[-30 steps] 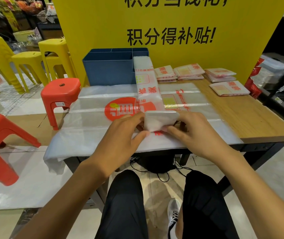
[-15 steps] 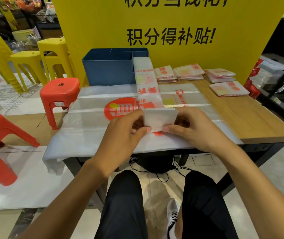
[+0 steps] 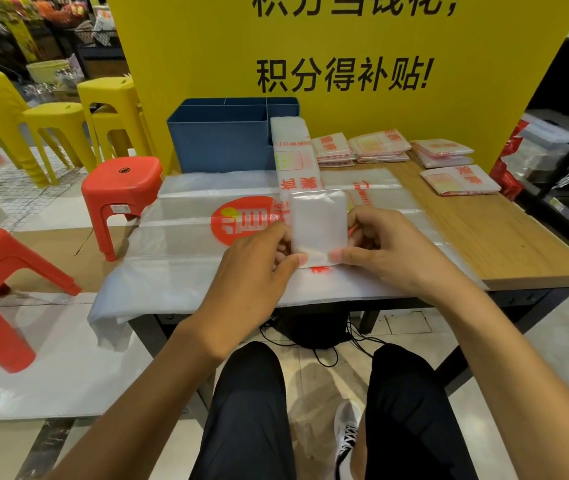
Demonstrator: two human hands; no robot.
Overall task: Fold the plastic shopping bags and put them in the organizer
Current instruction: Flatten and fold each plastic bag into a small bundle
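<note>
Since the earlier frame the folded end of the bag strip (image 3: 318, 224) has been tipped up from low on the table to nearly upright, both hands raised with it. Yellow sign (image 3: 342, 46) behind reads "积分得补贴!" in black; the line above is cut off. Wooden table (image 3: 504, 244) carries flat clear bags (image 3: 186, 244) along its front edge, one with a red round logo. Blue organizer (image 3: 220, 140) sits at the back left, compartments visible. The strip, white translucent with red print, runs from organizer to front edge. Folded bag stacks (image 3: 380, 147) lie at the back right. Left hand (image 3: 252, 271) and right hand (image 3: 390, 251) pinch the fold's lower corners, fingers curled.
</note>
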